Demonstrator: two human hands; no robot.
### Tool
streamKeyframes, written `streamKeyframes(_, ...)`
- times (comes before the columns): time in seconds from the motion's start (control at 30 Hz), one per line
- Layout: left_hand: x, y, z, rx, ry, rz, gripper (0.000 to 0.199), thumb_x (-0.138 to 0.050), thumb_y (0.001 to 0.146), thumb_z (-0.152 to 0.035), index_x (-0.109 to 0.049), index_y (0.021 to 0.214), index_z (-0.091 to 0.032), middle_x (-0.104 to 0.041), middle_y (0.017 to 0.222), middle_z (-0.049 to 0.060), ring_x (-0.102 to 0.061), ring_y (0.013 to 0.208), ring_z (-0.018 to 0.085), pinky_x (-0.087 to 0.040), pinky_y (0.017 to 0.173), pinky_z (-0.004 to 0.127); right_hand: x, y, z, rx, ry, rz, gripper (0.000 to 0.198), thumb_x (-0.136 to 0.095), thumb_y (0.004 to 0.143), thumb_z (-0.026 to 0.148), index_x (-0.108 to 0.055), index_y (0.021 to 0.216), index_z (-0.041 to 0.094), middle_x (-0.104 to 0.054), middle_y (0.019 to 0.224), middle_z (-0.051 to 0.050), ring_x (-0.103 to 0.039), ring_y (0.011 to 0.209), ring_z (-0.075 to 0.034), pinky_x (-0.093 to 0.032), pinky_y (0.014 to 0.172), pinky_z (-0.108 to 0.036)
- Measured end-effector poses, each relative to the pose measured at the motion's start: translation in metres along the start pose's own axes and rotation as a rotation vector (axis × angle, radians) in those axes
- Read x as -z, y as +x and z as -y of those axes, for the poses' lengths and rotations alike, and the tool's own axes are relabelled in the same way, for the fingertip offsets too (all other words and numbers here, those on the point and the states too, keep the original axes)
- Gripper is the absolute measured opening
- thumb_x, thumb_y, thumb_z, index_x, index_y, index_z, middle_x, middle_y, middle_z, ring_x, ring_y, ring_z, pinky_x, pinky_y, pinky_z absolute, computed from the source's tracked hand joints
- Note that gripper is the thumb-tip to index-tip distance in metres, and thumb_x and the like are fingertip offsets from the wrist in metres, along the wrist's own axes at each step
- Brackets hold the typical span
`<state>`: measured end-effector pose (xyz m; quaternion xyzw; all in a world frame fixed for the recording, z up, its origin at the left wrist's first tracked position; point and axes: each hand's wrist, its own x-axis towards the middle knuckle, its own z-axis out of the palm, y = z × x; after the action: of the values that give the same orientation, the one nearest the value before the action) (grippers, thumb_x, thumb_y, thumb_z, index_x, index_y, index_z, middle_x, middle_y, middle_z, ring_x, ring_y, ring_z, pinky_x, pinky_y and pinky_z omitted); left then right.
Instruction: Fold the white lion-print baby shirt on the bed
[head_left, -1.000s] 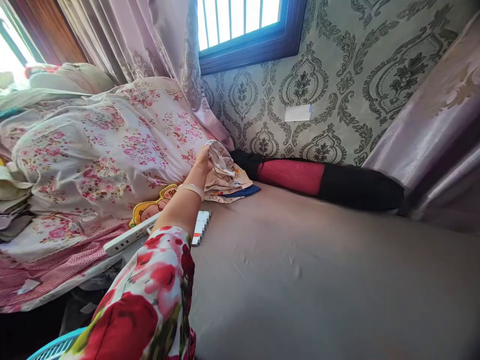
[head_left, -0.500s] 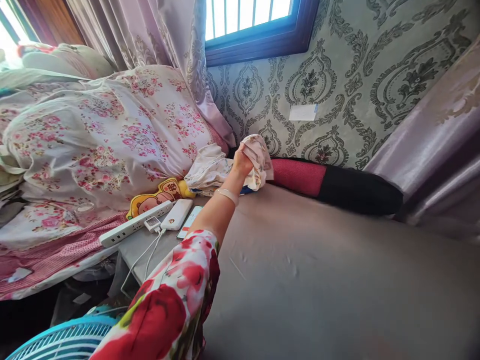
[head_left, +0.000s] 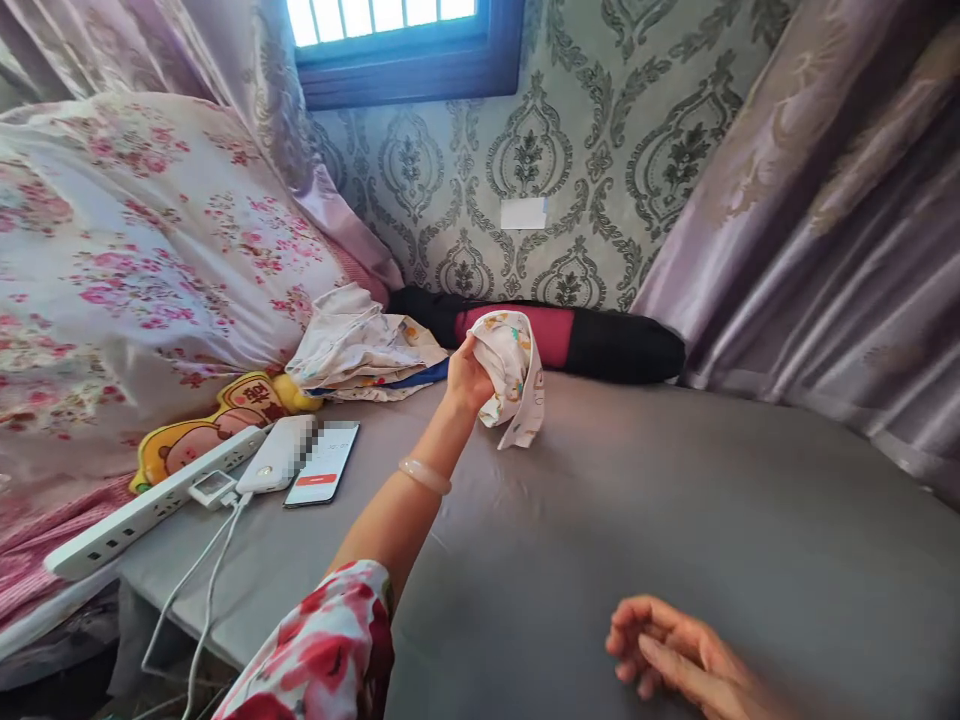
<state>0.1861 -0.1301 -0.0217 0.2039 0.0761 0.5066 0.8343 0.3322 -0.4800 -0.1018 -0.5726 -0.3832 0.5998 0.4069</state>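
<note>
A pale printed cloth garment, bunched up with a strip of it dangling, hangs above the grey surface. My left hand is closed around its left side. A pile of similar pale printed cloths, with some blue fabric under it, lies left of that hand. At the lower right, my right hand is over the grey surface, its fingers loosely bent and apart, holding nothing.
A phone, a white power bank, a power strip and a yellow plush lie at the left. A black and red long bag lies along the wall. Floral bedding rises behind.
My left hand has drawn the garment away from the pile, toward me. My right hand has come into view at the lower right. The view has turned to the right.
</note>
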Motion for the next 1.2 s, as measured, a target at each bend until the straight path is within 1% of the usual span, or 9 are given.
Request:
streamKeyframes(0.1, 0.002, -0.013, 0.016, 0.041, 0.007, 0.017, 0.039, -0.037, 0.099, -0.035, -0.066, 0.118, -0.015, -0.076, 0.092, 0.007, -0.071, 0.098, 0.024, -0.051, 0.096, 0.039, 0.002, 0.011, 0.018, 0.089, -0.092, 0.005, 0.037, -0.062, 0.087, 0.056, -0.067, 0.097, 0.021, -0.070, 0.095, -0.007, -0.065, 0.086, -0.018, -0.050, 0.077, -0.031)
streamKeyframes(0.3, -0.001, -0.037, 0.044, 0.156, 0.194, 0.040, 0.032, -0.051, 0.093, -0.043, -0.070, 0.101, -0.018, -0.076, 0.097, 0.007, -0.069, 0.102, 0.027, -0.053, 0.093, 0.042, 0.000, 0.041, 0.064, 0.344, -0.144, -0.169, 0.038, -0.059, 0.089, 0.054, -0.068, 0.088, 0.018, -0.071, 0.088, -0.007, -0.066, 0.081, -0.017, -0.053, 0.074, -0.031)
streamKeyframes(0.43, -0.004, -0.050, 0.065, 0.281, 0.277, 0.055, 0.029, -0.063, 0.086, -0.046, -0.070, 0.089, -0.018, -0.075, 0.088, 0.007, -0.071, 0.096, 0.027, -0.055, 0.089, 0.039, -0.004, 0.061, 0.093, 0.596, -0.161, -0.407, 0.034, -0.060, 0.089, 0.052, -0.069, 0.090, 0.019, -0.072, 0.088, -0.006, -0.067, 0.080, -0.017, -0.055, 0.073, -0.032)
streamKeyframes(0.5, -0.004, -0.056, 0.075, 0.353, 0.267, 0.040, 0.025, -0.066, 0.084, -0.042, -0.070, 0.086, -0.018, -0.075, 0.084, 0.006, -0.072, 0.092, 0.026, -0.055, 0.087, 0.038, -0.004, 0.071, 0.104, 0.736, -0.231, -0.595, 0.029, -0.059, 0.090, 0.049, -0.068, 0.093, 0.021, -0.071, 0.090, -0.005, -0.066, 0.082, -0.018, -0.055, 0.076, -0.033)
streamKeyframes(0.57, -0.004, -0.061, 0.084, 0.402, 0.264, 0.021, 0.020, -0.069, 0.082, -0.037, -0.070, 0.085, -0.018, -0.075, 0.083, 0.006, -0.072, 0.086, 0.024, -0.055, 0.085, 0.037, -0.003, 0.079, 0.111, 0.897, -0.393, -0.785, 0.023, -0.060, 0.090, 0.044, -0.068, 0.093, 0.023, -0.070, 0.093, -0.005, -0.065, 0.086, -0.019, -0.054, 0.081, -0.035)
streamKeyframes(0.67, -0.002, -0.067, 0.094, 0.410, 0.278, 0.016, 0.016, -0.075, 0.076, -0.030, -0.069, 0.084, -0.017, -0.074, 0.079, 0.002, -0.071, 0.073, 0.019, -0.055, 0.078, 0.033, -0.001, 0.089, 0.116, 1.054, -0.673, -0.929, 0.017, -0.060, 0.090, 0.037, -0.068, 0.098, 0.025, -0.066, 0.102, -0.006, -0.062, 0.098, -0.022, -0.051, 0.091, -0.040)
streamKeyframes(0.8, -0.001, -0.072, 0.101, 0.361, 0.289, 0.023, 0.019, -0.080, 0.068, -0.022, -0.067, 0.080, -0.016, -0.071, 0.071, -0.001, -0.066, 0.062, 0.013, -0.052, 0.067, 0.026, 0.002, 0.101, 0.111, 1.062, -0.848, -0.948, 0.021, -0.062, 0.089, 0.034, -0.068, 0.108, 0.026, -0.063, 0.107, -0.008, -0.058, 0.108, -0.024, -0.048, 0.097, -0.041)
streamKeyframes(1.0, -0.002, -0.080, 0.102, 0.362, 0.427, 0.058, 0.023, -0.084, 0.063, -0.025, -0.067, 0.074, -0.015, -0.069, 0.068, 0.000, -0.064, 0.060, 0.013, -0.050, 0.062, 0.026, 0.009, 0.115, 0.096, 0.968, -0.839, -0.918, 0.026, -0.058, 0.092, 0.039, -0.069, 0.112, 0.027, -0.063, 0.102, -0.007, -0.061, 0.100, -0.023, -0.049, 0.092, -0.038)
streamKeyframes(1.2, 0.008, -0.085, 0.090, 0.371, 0.652, 0.169, 0.028, -0.078, 0.075, -0.043, -0.070, 0.074, -0.016, -0.068, 0.066, 0.003, -0.064, 0.062, 0.016, -0.049, 0.062, 0.027, 0.023, 0.123, 0.093, 0.890, -0.820, -0.939, 0.026, -0.053, 0.094, 0.042, -0.070, 0.104, 0.024, -0.065, 0.097, -0.006, -0.062, 0.091, -0.021, -0.048, 0.084, -0.033)
